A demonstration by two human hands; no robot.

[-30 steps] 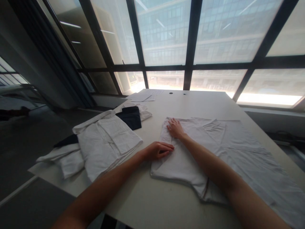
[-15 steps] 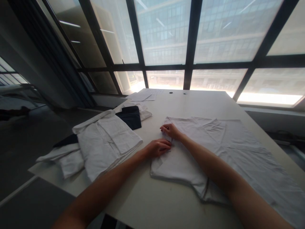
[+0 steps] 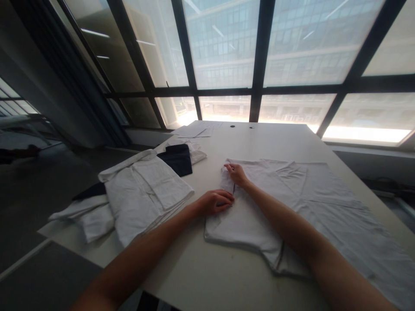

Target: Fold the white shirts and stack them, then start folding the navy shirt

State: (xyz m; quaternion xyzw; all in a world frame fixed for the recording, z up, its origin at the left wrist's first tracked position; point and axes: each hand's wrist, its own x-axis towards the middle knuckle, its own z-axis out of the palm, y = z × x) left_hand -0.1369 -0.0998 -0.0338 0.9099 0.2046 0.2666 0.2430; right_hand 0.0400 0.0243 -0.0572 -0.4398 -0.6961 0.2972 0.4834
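From my end of the feed, I see the white garment (image 3: 256, 224) spread flat over the right half of the frame, its left end near the centre and its far end running toward the lower right corner. My left hand (image 3: 214, 202) comes in from the lower left and rests at the garment's left edge, just left of the frame's middle; its fingers lie side by side and slightly bent, and I cannot tell whether they grip any cloth. Just above and to the right, my right hand (image 3: 238, 175) has thumb and fingertips drawn together, pinching the cloth near the garment's upper left corner. A short dark line shows in the fabric between the two hands.

Left of centre, a folded white cloth (image 3: 149, 190) lies on the white table (image 3: 194, 268), with a dark navy cloth (image 3: 181, 160) touching its upper right side. Loose papers (image 3: 193, 131) sit at the table's far left corner. Tall windows (image 3: 223, 43) fill the top of the frame, and a dark curtain (image 3: 87, 77) hangs at the upper left.
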